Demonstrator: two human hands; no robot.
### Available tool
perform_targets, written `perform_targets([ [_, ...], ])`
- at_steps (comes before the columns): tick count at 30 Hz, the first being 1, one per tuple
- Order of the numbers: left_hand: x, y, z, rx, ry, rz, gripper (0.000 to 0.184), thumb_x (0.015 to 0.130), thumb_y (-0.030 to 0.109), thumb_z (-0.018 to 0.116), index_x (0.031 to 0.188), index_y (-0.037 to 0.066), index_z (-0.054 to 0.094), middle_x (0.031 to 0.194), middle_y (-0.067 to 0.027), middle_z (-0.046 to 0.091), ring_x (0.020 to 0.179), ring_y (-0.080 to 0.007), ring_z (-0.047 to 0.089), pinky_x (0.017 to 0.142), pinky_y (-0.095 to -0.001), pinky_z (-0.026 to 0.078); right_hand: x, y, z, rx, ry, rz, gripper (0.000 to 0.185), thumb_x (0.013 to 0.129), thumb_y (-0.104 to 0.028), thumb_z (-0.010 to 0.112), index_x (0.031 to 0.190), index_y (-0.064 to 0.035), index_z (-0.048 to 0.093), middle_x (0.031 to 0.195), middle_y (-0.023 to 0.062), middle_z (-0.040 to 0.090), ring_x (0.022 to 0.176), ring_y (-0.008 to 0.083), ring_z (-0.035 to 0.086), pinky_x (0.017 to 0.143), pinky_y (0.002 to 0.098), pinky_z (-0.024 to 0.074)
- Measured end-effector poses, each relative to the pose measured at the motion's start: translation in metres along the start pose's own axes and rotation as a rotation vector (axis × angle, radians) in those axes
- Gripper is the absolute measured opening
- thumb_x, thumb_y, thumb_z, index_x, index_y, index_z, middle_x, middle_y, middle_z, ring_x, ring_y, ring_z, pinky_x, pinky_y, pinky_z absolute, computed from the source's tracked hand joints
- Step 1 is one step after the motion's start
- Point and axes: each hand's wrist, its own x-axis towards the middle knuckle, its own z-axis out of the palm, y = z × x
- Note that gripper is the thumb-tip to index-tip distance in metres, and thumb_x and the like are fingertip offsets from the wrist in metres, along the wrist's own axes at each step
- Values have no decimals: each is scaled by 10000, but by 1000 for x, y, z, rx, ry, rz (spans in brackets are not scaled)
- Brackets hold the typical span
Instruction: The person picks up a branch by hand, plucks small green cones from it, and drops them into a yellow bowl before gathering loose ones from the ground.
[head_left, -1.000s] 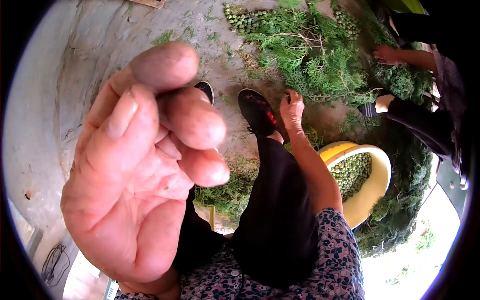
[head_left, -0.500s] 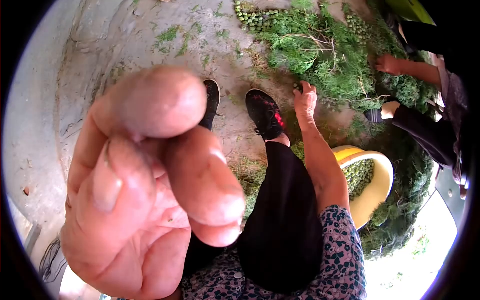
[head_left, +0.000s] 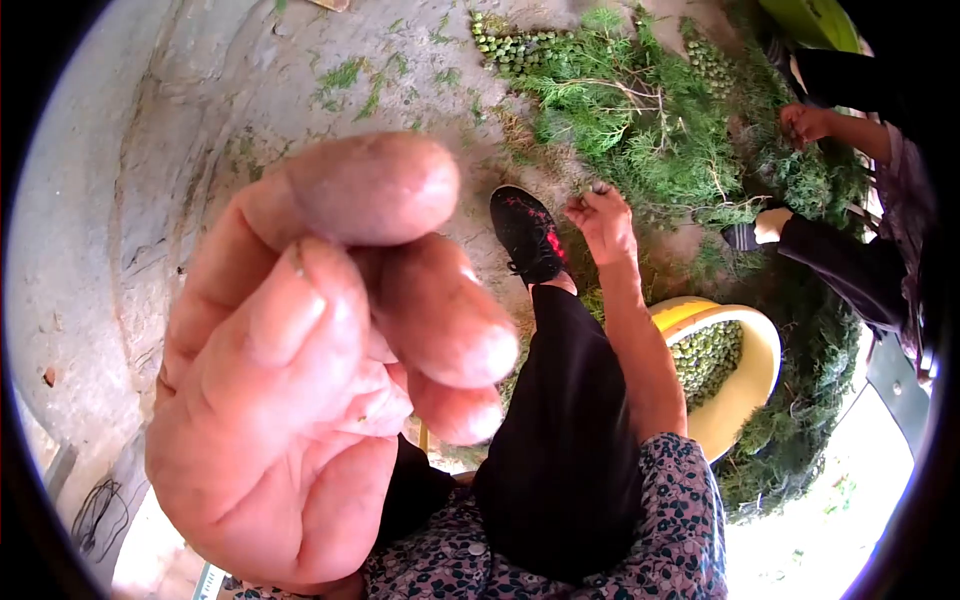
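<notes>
My left hand (head_left: 340, 350) fills much of the left side, close to the camera. Its palm faces me, with the fingers loosely curled and slightly apart; nothing shows in it. Farther out, my right hand (head_left: 604, 222) is above the floor beside the cut green branches (head_left: 640, 110). Its fingers are pinched, and a small dark thing, too small to name, shows at the fingertips. Below that hand and beside my right forearm stands a yellow basin (head_left: 765, 350) holding small round green pieces (head_left: 708, 360).
More green pieces (head_left: 520, 45) lie on the floor (head_left: 230, 90) by the branches. A person's hand (head_left: 803, 122) and dark-trousered leg (head_left: 840, 265) are at the right. My shoe (head_left: 525, 235) is near the middle. Dark foliage (head_left: 800, 390) surrounds the basin's right side.
My right hand has turned and drawn slightly back from the branches since half a second ago. My left hand has shifted right. The other person's hand has lifted away from the greenery.
</notes>
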Motion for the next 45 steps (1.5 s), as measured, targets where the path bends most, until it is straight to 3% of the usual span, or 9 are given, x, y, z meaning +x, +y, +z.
perform_targets([
  [3, 1, -9, 0, -205, -20, 50, 270, 956, 190, 392, 1180, 40, 410, 810, -42, 501, 639, -133, 492, 633, -309, 452, -13, 3, -10, 297, -288, 92, 163, 742, 71, 511, 868, -29, 536, 872, 139, 596, 840, 283, 586, 776, 415, 502],
  [7, -2, -1, 7, 0, 63, 26, 279, 952, 189, 402, 1187, 40, 407, 811, -39, 497, 648, -129, 493, 631, -299, 452, -29, 7, -6, 390, -182, 81, 121, 778, 47, 550, 872, -29, 537, 870, 119, 593, 777, 247, 579, 676, 365, 497],
  [10, -1, -1, 8, 5, 13, 20, 278, 951, 175, 399, 1195, 40, 401, 823, -42, 498, 672, -133, 501, 635, -299, 451, -19, 13, -29, 255, 7, 89, 137, 786, 38, 568, 909, -21, 545, 828, 107, 587, 666, 211, 572, 555, 316, 478],
  [14, 1, -3, 19, -36, 100, 27, 263, 952, 162, 394, 1184, 38, 390, 849, -58, 497, 696, -141, 497, 636, -305, 448, -6, 11, -75, 69, 740, -127, 227, 833, 38, 498, 1052, -16, 527, 777, 96, 575, 568, 177, 544, 447, 272, 435],
  [18, 2, -4, 20, -51, 40, 11, 243, 954, 152, 386, 1168, 37, 380, 847, -66, 496, 684, -156, 492, 639, -317, 443, 5, 4, -104, -12, 848, -146, 410, 865, 2, 443, 1265, -62, 381, 882, 123, 531, 586, 199, 554, 437, 272, 458],
  [25, 3, -5, 28, -59, 88, -18, 232, 957, 149, 378, 1160, 37, 382, 849, -70, 497, 688, -162, 500, 647, -324, 444, 6, 45, -29, -544, 56, -42, 285, 850, -36, 513, 1128, -29, 576, 912, 46, 611, 562, 88, 543, 448, 242, 469],
  [31, 4, -7, 28, -43, 58, -17, 224, 958, 147, 376, 1155, 43, 375, 850, -70, 496, 692, -161, 502, 651, -320, 444, -16, 27, -34, -262, 505, -265, 164, 857, -15, 481, 971, -16, 599, 752, 40, 569, 509, 115, 515, 402, 233, 404],
  [34, 3, -8, 24, -25, 44, -11, 218, 958, 148, 374, 1150, 43, 374, 848, -71, 495, 691, -161, 501, 646, -318, 444, -6, 15, -70, -17, 720, -123, 239, 875, -39, 470, 1108, -24, 521, 757, 54, 556, 513, 139, 513, 411, 242, 397],
  [45, 4, -4, 13, 35, -5, -22, 225, 960, 161, 374, 1155, 49, 368, 839, -65, 491, 673, -149, 489, 637, -318, 444, 29, -65, -51, -88, 182, -36, 419, 868, -23, 464, 1280, -44, 393, 789, 90, 550, 568, 169, 516, 453, 283, 410],
])
